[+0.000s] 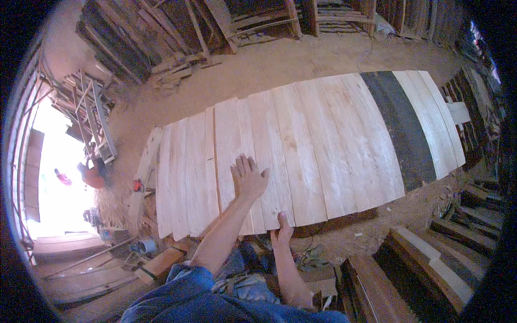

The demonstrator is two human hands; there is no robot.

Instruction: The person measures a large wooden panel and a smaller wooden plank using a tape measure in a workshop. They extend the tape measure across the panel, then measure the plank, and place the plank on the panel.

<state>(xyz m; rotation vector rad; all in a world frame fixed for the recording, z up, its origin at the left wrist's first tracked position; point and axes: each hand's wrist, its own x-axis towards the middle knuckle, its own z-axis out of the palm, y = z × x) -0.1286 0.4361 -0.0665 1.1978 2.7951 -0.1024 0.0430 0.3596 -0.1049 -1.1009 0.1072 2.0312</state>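
Pale wooden boards (339, 145) lie side by side in a long row in front of me, with one dark board or strip (398, 129) among them toward the right. My left hand (250, 176) rests flat on the boards left of the middle, fingers spread. At the near edge my right hand (282, 230) grips the end of a pale board (276, 202), thumb on top; its other fingers are hidden underneath. A narrow brown gap or strip (217, 167) runs between boards left of my left hand.
Dark timber (113, 40) leans at the far side beyond the dirt floor (258, 67). Thick beams (431, 266) lie at the near right. A red tool (138, 185) and a blue container (144, 246) sit at the left. Another person (92, 173) is near the bright opening.
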